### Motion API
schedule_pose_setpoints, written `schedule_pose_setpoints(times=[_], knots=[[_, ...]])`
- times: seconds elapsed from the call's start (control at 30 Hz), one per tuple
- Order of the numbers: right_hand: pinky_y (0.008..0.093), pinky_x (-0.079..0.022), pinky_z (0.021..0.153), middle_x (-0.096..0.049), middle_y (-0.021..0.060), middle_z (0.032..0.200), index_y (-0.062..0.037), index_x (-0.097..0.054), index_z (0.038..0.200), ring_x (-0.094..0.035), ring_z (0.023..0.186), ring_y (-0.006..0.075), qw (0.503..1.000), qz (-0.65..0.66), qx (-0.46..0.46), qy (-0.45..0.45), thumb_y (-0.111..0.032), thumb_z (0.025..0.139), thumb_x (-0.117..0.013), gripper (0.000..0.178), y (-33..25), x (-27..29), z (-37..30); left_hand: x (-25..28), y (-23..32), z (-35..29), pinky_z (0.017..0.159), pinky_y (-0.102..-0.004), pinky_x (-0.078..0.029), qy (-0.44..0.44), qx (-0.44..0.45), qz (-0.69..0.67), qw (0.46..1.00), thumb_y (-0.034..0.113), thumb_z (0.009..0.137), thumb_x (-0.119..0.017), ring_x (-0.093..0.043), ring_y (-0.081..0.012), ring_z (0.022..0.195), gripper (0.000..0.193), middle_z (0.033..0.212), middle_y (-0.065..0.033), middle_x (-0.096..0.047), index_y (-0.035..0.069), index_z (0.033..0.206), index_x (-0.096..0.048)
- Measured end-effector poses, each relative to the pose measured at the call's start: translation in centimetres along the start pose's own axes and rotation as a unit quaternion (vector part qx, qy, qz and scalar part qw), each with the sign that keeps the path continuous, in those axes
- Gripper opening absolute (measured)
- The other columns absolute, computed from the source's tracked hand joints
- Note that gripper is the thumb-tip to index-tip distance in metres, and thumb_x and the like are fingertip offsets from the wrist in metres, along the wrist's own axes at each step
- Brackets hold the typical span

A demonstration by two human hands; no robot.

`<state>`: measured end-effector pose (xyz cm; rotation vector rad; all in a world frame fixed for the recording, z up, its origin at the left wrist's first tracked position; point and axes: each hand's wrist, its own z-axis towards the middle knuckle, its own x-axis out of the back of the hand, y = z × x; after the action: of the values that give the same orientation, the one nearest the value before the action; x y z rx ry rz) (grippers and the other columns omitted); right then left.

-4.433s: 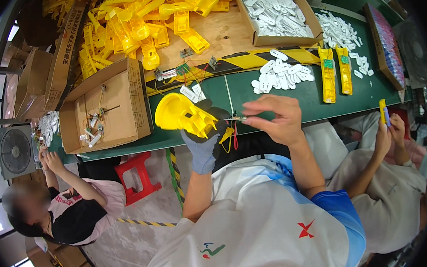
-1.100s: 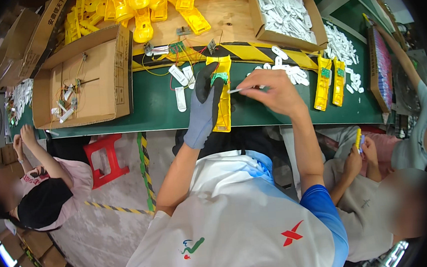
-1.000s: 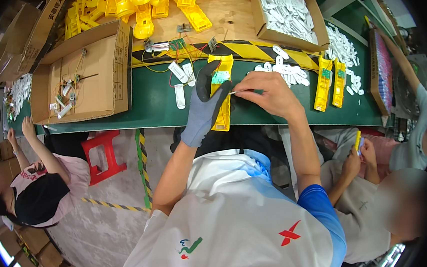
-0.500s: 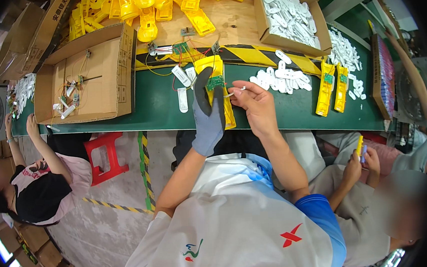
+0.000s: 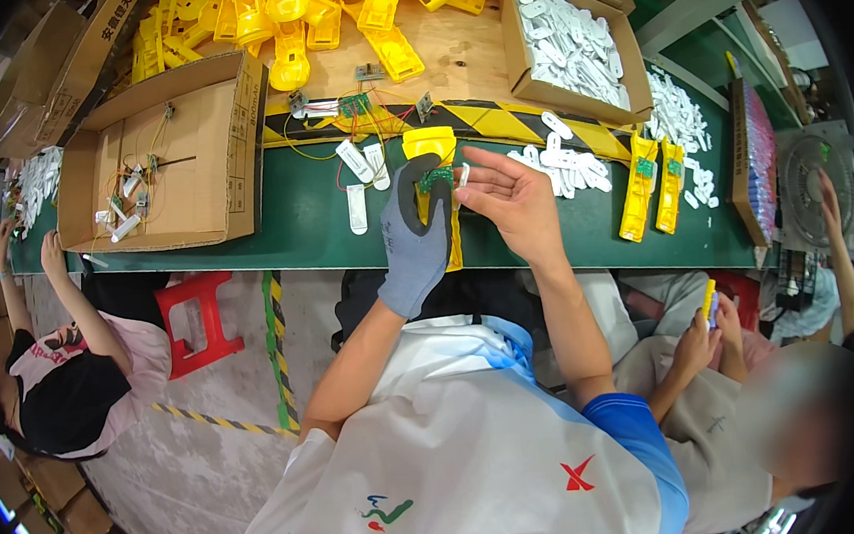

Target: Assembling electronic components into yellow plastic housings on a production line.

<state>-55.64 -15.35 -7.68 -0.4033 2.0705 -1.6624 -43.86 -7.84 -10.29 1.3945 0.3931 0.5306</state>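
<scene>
In a grey-and-black glove, my left hand (image 5: 412, 233) is closed round a long yellow plastic housing (image 5: 428, 140) above the table's near edge. A small green circuit board (image 5: 433, 178) shows at the housing's middle, next to my gloved thumb and fingers. My bare right hand (image 5: 521, 209) is just to its right, pinching a small white plastic piece (image 5: 464, 174) between thumb and fingertips, close beside the board. Whether the piece touches the housing is hard to tell. Several white oblong parts with wires (image 5: 357, 208) lie left of my gloved hand.
A pile of white plastic pieces (image 5: 576, 173) and two yellow housings with green boards (image 5: 637, 200) lie to the right. A cardboard box (image 5: 236, 197) with wired parts stands left. Beyond are more yellow housings (image 5: 289, 67) and a carton of white pieces (image 5: 639, 90). People sit on both sides.
My right hand has risen slightly and turned, its fingers now more stretched out. The white piece went from lying sideways to more upright, near the board. My left hand still holds the housing.
</scene>
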Motion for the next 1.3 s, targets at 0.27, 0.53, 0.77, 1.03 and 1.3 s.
schedule_pose_setpoints(times=[0.27, 0.53, 0.77, 1.03, 1.3], knots=[[0.0255, -0.052, 0.088, -0.066, 0.0153, 0.111, 0.0055, -0.058, 0.125, -0.065, 0.095, 0.0137, 0.999, 0.044, 0.009, -0.019, 0.007, 0.084, -0.067, 0.042, 1.9, -0.7, -0.3, -0.2, -0.6, 0.0, 0.077, -0.0326, -0.049, 0.026, 0.030, -0.049, 0.998, 0.007, 0.090, -0.058, -0.062, -0.0207, 0.089, 0.022, 0.099, -0.0124, -0.063, 0.002, 0.111, -0.055], [0.0218, -0.048, 0.085, -0.063, 0.0091, 0.118, 0.0021, -0.060, 0.125, -0.059, 0.097, 0.0086, 0.996, -0.027, 0.082, 0.010, 0.000, 0.092, -0.061, 0.033, 3.1, -1.9, -0.8, 0.4, -0.6, 0.6, 0.069, -0.0314, -0.049, 0.013, 0.025, -0.068, 0.997, 0.004, 0.088, -0.059, -0.060, -0.0178, 0.077, 0.018, 0.091, -0.0112, -0.063, 0.002, 0.105, -0.056], [0.0216, -0.047, 0.083, -0.065, 0.0100, 0.116, 0.0015, -0.061, 0.124, -0.059, 0.096, 0.0091, 0.993, -0.019, 0.112, 0.041, -0.001, 0.092, -0.060, 0.032, 3.3, -2.0, -1.3, 0.4, -0.2, 0.5, 0.069, -0.0307, -0.048, -0.023, 0.017, -0.074, 0.997, 0.002, 0.087, -0.058, -0.059, -0.0159, 0.079, 0.018, 0.090, -0.0093, -0.062, 0.002, 0.105, -0.056], [0.0266, -0.049, 0.084, -0.067, 0.0160, 0.109, 0.0029, -0.063, 0.119, -0.065, 0.095, 0.0192, 0.934, -0.246, 0.254, 0.047, 0.000, 0.088, -0.062, 0.031, 2.1, -1.9, -1.3, 0.5, -1.1, 0.3, 0.075, -0.0338, -0.048, -0.037, 0.013, -0.052, 0.998, 0.001, 0.086, -0.056, -0.059, -0.0218, 0.087, 0.022, 0.097, -0.0126, -0.061, 0.002, 0.108, -0.054], [0.0252, -0.049, 0.079, -0.068, 0.0148, 0.108, 0.0005, -0.062, 0.122, -0.063, 0.084, 0.0144, 0.963, -0.175, 0.189, 0.080, -0.001, 0.088, -0.062, 0.033, 3.2, -1.9, -1.6, 0.0, 0.6, 0.9, 0.082, -0.0352, -0.048, -0.023, -0.013, -0.048, 0.998, 0.008, 0.089, -0.054, -0.060, -0.0255, 0.095, 0.029, 0.105, -0.0156, -0.060, 0.002, 0.118, -0.051]])
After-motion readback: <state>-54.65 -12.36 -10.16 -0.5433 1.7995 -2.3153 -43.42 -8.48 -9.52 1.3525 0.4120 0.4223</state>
